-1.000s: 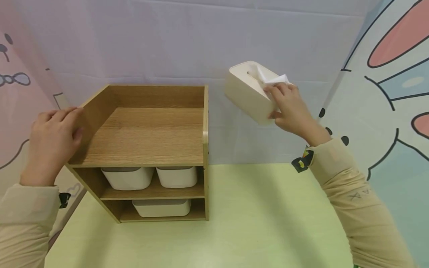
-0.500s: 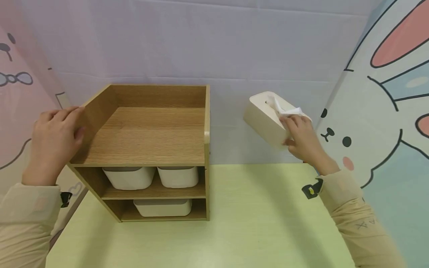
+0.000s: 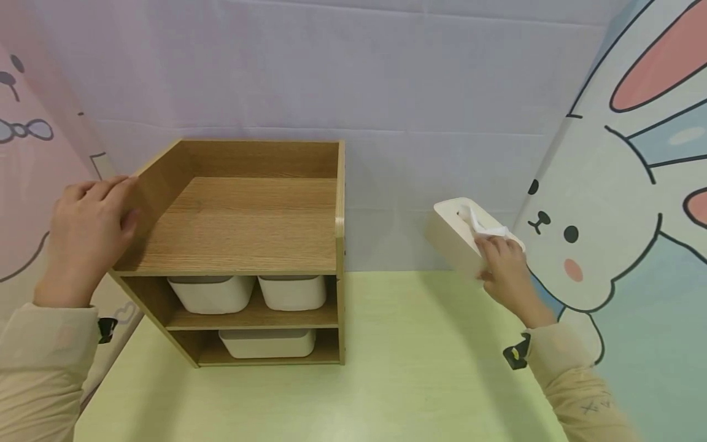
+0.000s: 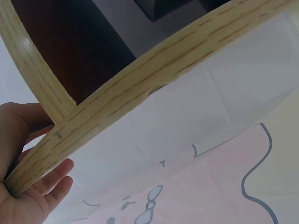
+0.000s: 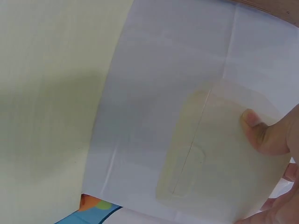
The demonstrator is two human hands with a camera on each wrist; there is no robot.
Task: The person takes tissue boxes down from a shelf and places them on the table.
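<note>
My right hand (image 3: 509, 277) holds a cream tissue box (image 3: 454, 244) by its near end, above the table at the right. A white tissue (image 3: 482, 226) sticks out of the slot on top. In the right wrist view the thumb presses the wall of the box (image 5: 217, 161), with the fingers round the other side. At the left, my left hand (image 3: 91, 230) grips the upper edge of the side panel of a wooden shelf unit (image 3: 259, 224). The left wrist view shows thumb and fingers on opposite faces of that panel (image 4: 105, 100).
Two white bins (image 3: 212, 296) sit on the shelf unit's middle level and one wider bin (image 3: 267, 344) on the bottom level. The pale green table (image 3: 397, 368) runs back to a white cloth wall (image 3: 386, 73). A rabbit-print panel (image 3: 596, 202) stands at the right.
My right hand has lowered the tissue box and shifted it to the right, from high against the wall to nearer the table. The left hand stays on the shelf unit.
</note>
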